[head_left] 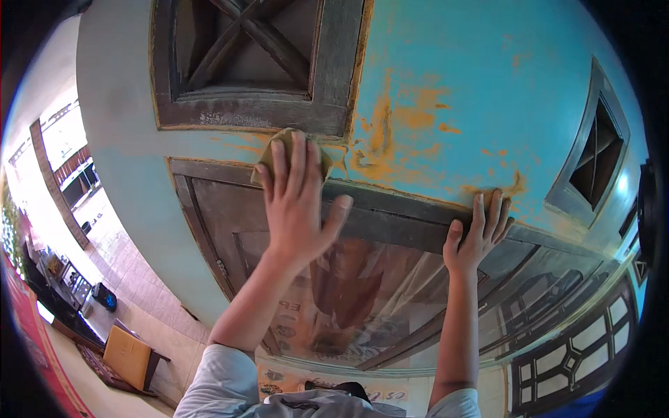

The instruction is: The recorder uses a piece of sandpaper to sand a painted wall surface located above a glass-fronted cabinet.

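Both my arms reach up to a turquoise wall (pixel 460 63). My left hand (pixel 293 223) presses a piece of brownish sandpaper (pixel 325 164) flat on the strip of wall between a dark wooden vent frame (pixel 244 115) and the door frame (pixel 390 202) below it. The fingers lie over the sheet, with the thumb held out to the side. My right hand (pixel 474 244) rests with fingers apart on the top edge of the door frame, holding nothing. Orange-brown patches (pixel 418 115) show on the wall between and above my hands.
Below the frame are glass door panels (pixel 362 292) with reflections. Another wooden vent (pixel 592 153) sits in the wall at right. At lower left stand an orange-yellow chair (pixel 127 355) and a tiled floor (pixel 139 272) leading to a bright opening. A barred window (pixel 575 352) is at lower right.
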Action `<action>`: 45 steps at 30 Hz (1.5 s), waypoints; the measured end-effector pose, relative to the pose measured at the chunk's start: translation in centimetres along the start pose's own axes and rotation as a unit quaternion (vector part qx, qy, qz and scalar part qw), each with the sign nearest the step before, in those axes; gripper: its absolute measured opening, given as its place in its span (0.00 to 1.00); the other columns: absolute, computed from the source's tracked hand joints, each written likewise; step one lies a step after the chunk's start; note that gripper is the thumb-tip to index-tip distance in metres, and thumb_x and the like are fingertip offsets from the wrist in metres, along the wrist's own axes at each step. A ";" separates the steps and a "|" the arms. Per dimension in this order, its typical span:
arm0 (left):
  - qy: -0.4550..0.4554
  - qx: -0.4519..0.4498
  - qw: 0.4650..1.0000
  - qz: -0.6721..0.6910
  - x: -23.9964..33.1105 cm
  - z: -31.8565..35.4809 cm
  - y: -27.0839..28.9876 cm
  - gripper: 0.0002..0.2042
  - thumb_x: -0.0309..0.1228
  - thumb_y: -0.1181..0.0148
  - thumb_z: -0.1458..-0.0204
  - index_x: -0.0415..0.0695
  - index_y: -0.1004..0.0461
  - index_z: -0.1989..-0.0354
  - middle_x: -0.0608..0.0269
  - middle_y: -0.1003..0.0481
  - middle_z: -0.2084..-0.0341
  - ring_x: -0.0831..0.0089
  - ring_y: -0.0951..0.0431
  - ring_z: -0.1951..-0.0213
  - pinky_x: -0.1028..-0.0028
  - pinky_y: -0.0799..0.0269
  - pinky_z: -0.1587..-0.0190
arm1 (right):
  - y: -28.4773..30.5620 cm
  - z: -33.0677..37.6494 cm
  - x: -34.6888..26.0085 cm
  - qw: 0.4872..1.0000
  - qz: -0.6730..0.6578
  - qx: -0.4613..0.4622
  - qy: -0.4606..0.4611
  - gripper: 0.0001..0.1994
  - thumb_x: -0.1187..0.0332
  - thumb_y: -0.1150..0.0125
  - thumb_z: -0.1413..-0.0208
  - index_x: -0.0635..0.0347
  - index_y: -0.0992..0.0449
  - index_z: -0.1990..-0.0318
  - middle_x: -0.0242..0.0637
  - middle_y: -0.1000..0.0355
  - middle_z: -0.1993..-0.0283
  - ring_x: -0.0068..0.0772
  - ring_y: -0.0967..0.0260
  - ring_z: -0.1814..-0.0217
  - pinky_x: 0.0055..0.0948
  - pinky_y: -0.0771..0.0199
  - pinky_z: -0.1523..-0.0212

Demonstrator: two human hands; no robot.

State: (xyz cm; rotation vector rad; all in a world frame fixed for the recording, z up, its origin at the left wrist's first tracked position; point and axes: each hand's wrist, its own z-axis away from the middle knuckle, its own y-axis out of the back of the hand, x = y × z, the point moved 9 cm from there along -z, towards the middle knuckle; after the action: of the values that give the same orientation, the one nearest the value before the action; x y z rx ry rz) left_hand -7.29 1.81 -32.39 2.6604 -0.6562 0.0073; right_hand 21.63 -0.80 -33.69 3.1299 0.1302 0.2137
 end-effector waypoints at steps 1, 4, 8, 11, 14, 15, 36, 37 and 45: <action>0.010 0.008 1.000 0.016 0.4 -0.2 0.1 0.42 0.52 0.39 0.48 0.38 0.42 0.29 0.49 0.51 0.26 0.40 0.56 0.26 0.37 0.61 0.30 | 0.0 -0.1 0.0 1.000 0.000 -0.001 -0.001 0.25 0.47 0.62 0.30 0.44 0.32 0.32 0.43 0.45 0.24 0.56 0.56 0.20 0.65 0.65 0.25; -0.059 -0.030 0.998 -0.007 1.7 0.7 -1.1 0.41 0.51 0.39 0.47 0.39 0.42 0.29 0.49 0.51 0.26 0.42 0.56 0.26 0.38 0.60 0.30 | 0.0 0.1 -0.1 1.000 -0.006 -0.003 -0.004 0.25 0.47 0.61 0.30 0.43 0.34 0.32 0.42 0.46 0.23 0.56 0.57 0.20 0.65 0.66 0.25; -0.025 -0.003 1.000 0.007 1.4 -0.2 -0.6 0.37 0.48 0.39 0.46 0.44 0.39 0.29 0.55 0.49 0.26 0.47 0.53 0.25 0.38 0.58 0.30 | -0.2 0.4 -0.1 1.000 -0.006 -0.010 -0.007 0.25 0.46 0.62 0.30 0.42 0.35 0.31 0.41 0.47 0.23 0.56 0.57 0.20 0.66 0.66 0.25; -0.016 0.002 1.000 0.018 3.3 -0.2 -1.4 0.34 0.45 0.39 0.45 0.48 0.36 0.31 0.61 0.47 0.26 0.53 0.51 0.26 0.40 0.56 0.30 | 0.0 0.2 0.0 1.000 -0.006 0.001 -0.010 0.26 0.45 0.62 0.30 0.42 0.34 0.32 0.40 0.47 0.23 0.55 0.57 0.20 0.66 0.66 0.25; -0.181 -0.015 0.983 0.018 6.6 -0.5 -1.7 0.27 0.39 0.41 0.45 0.52 0.31 0.34 0.66 0.43 0.27 0.63 0.48 0.26 0.48 0.51 0.29 | 0.1 0.1 -0.2 1.000 -0.014 -0.008 -0.011 0.26 0.44 0.63 0.30 0.42 0.34 0.32 0.40 0.46 0.23 0.55 0.57 0.20 0.66 0.66 0.25; -0.180 -0.015 0.983 0.020 6.6 -1.2 -1.6 0.27 0.39 0.41 0.45 0.52 0.31 0.34 0.66 0.43 0.27 0.63 0.48 0.26 0.48 0.51 0.29 | 0.3 -0.1 -0.1 0.999 -0.036 -0.010 -0.022 0.27 0.43 0.63 0.30 0.42 0.34 0.32 0.41 0.46 0.24 0.55 0.56 0.20 0.64 0.65 0.25; -0.389 0.100 0.915 0.032 1.1 -1.0 1.7 0.14 0.40 0.37 0.49 0.56 0.19 0.54 0.71 0.24 0.46 0.70 0.28 0.37 0.61 0.39 0.30 | -0.3 -8.6 -16.2 0.886 -0.218 -0.214 0.349 0.26 0.45 0.45 0.39 0.39 0.30 0.35 0.34 0.39 0.28 0.43 0.42 0.26 0.48 0.35 0.32; -0.372 0.099 0.921 0.055 0.8 -1.1 1.8 0.14 0.41 0.37 0.49 0.55 0.19 0.55 0.69 0.24 0.45 0.68 0.28 0.37 0.60 0.39 0.30 | -0.7 -8.4 -16.3 0.889 -0.179 -0.220 0.359 0.27 0.44 0.45 0.39 0.36 0.30 0.34 0.33 0.39 0.27 0.41 0.43 0.25 0.48 0.36 0.31; -0.321 0.125 0.933 0.107 -0.6 -1.5 2.9 0.20 0.43 0.37 0.52 0.52 0.21 0.50 0.65 0.24 0.44 0.63 0.28 0.37 0.57 0.35 0.34 | -0.7 -12.7 -12.8 0.900 -0.098 -0.239 0.351 0.29 0.40 0.44 0.42 0.31 0.31 0.33 0.31 0.39 0.27 0.41 0.41 0.27 0.50 0.36 0.31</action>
State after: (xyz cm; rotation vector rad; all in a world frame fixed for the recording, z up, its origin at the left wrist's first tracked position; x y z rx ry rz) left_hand -8.97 0.34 -29.98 2.8058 -1.2141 -0.7956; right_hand 7.17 -1.21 -22.87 2.3906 0.3272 1.1573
